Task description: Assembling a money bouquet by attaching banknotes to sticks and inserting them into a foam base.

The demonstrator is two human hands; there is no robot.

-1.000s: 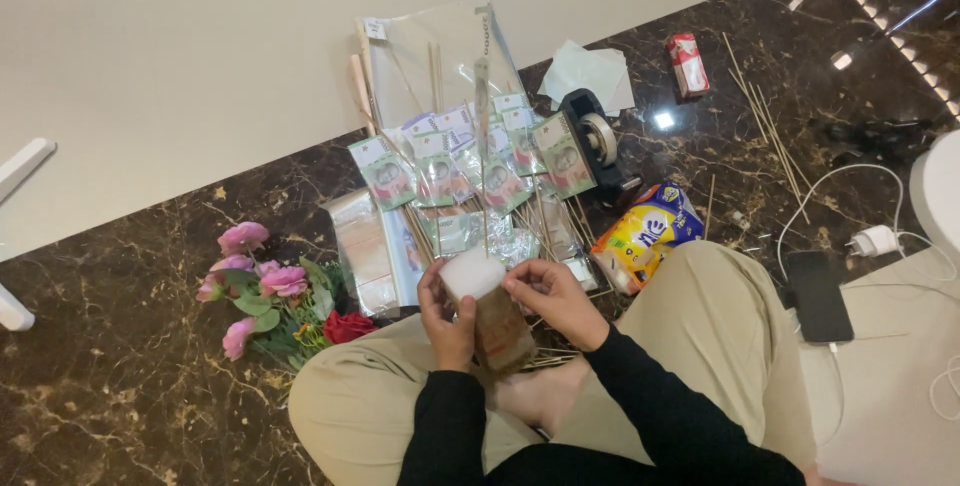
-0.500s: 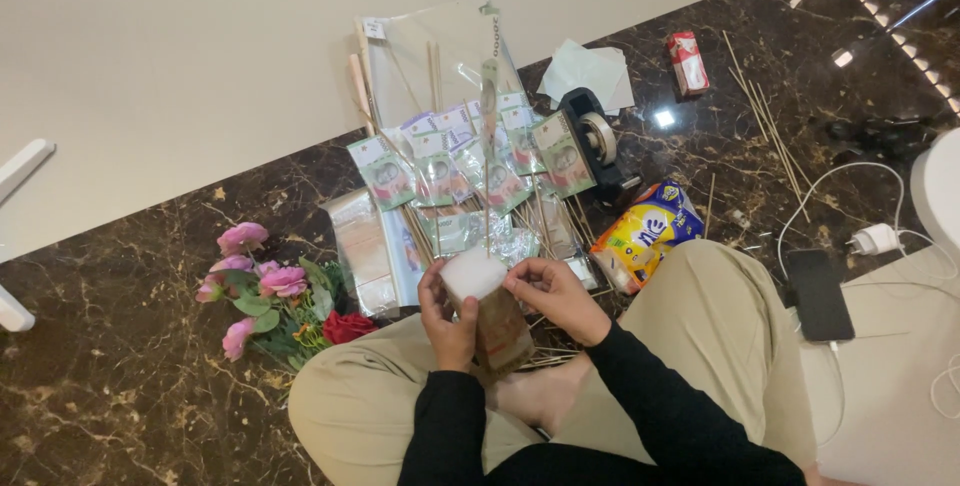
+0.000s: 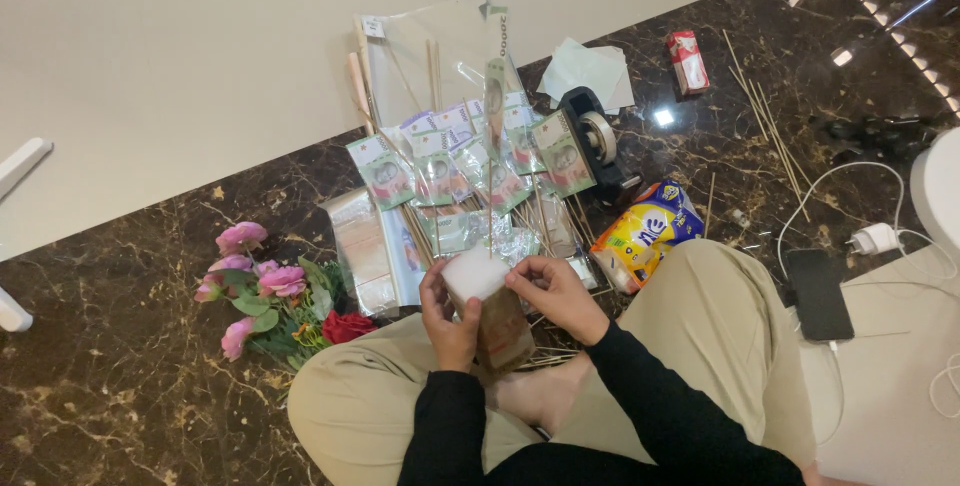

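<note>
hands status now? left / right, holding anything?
Left hand: closed around the brown container topped by a white foam block.
Right hand: fingers curled at the foam block's edge, touching it; whether it grips cannot be told.

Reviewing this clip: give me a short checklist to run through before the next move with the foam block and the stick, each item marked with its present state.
1. Left hand grips the foam block: ok.
2. Right hand is at the block's top edge: ok.
3. Stick with wrapped banknote stands upright from the block: ok.
4. Stick seated firmly in the foam: cannot tell.
5. More wrapped banknotes lie on the floor just beyond the hands: ok.
6. Tape dispenser is not blocked by anything: ok.
</note>
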